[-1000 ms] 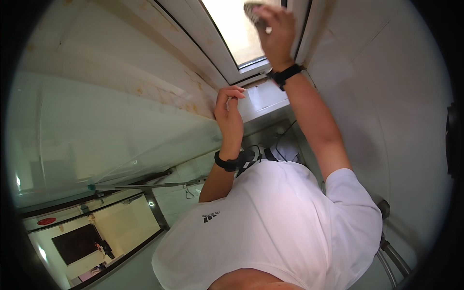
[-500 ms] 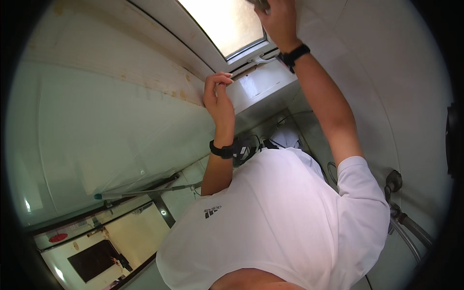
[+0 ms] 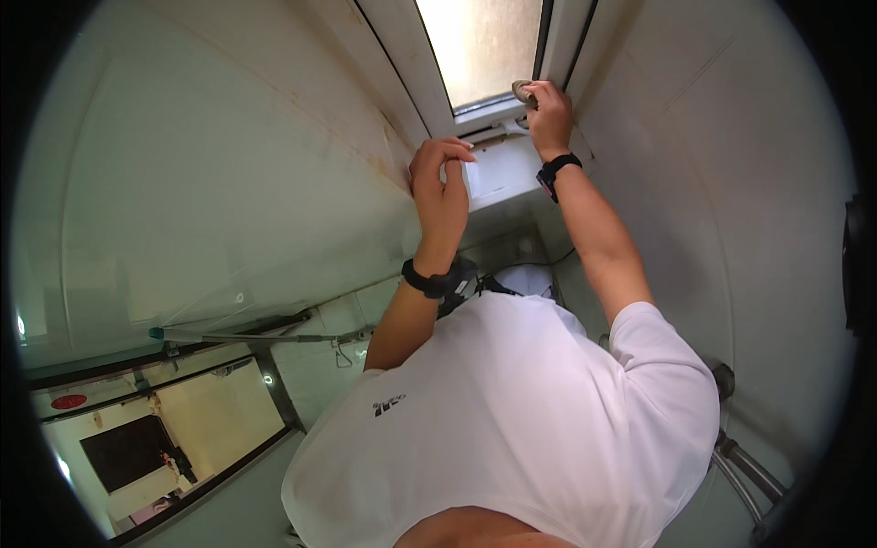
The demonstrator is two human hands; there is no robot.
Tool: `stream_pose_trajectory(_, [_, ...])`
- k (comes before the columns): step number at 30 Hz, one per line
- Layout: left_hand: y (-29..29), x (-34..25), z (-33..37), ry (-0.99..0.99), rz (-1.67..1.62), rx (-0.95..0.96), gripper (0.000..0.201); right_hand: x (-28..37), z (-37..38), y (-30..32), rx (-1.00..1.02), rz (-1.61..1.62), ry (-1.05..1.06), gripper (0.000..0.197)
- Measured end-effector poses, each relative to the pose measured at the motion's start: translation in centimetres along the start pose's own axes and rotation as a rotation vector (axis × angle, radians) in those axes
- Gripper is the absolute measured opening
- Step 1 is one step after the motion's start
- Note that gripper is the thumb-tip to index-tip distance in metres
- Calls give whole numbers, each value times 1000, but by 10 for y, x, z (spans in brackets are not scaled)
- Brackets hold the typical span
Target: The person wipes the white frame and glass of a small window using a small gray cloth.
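Observation:
My right hand (image 3: 552, 121) is closed round a crumpled grey-brown cloth (image 3: 523, 92), at the lower right corner of a window frame (image 3: 437, 78). Only a small bit of the cloth sticks out past the fingers. Just below that hand, a white window handle (image 3: 517, 129) lies along the bottom of the frame. My left hand (image 3: 438, 178) leans on the left end of the white sill (image 3: 504, 172), at the tiled wall's edge. Its fingers are loosely bent and apart, and nothing shows in them.
Pale tiled walls (image 3: 210, 183) close in on both sides. At the lower left hang a dark-framed mirror (image 3: 228, 416) and a grey pole (image 3: 265, 338) with a teal end. Metal pipes (image 3: 749, 475) run along the wall at the lower right.
My right hand has come down with the cloth, from higher on the window to its lower right corner. My left hand stays at the sill's left end. The whole view has shifted.

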State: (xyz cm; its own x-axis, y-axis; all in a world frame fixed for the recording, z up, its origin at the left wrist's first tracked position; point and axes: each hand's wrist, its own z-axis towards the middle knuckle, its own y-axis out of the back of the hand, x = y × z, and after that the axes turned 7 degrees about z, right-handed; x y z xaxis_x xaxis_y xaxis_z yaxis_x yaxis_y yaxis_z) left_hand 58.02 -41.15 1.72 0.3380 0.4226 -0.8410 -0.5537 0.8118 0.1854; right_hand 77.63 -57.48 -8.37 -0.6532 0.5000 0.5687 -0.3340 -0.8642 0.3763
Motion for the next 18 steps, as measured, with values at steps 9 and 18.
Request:
stream_pose_trajectory(9, [2, 10, -3, -41, 78, 10, 15, 5, -8, -32, -250, 76, -413, 26])
stream_pose_trajectory(18, [0, 20, -1, 31, 3, -1, 17, 25, -28, -48, -108, 271, -455, 31])
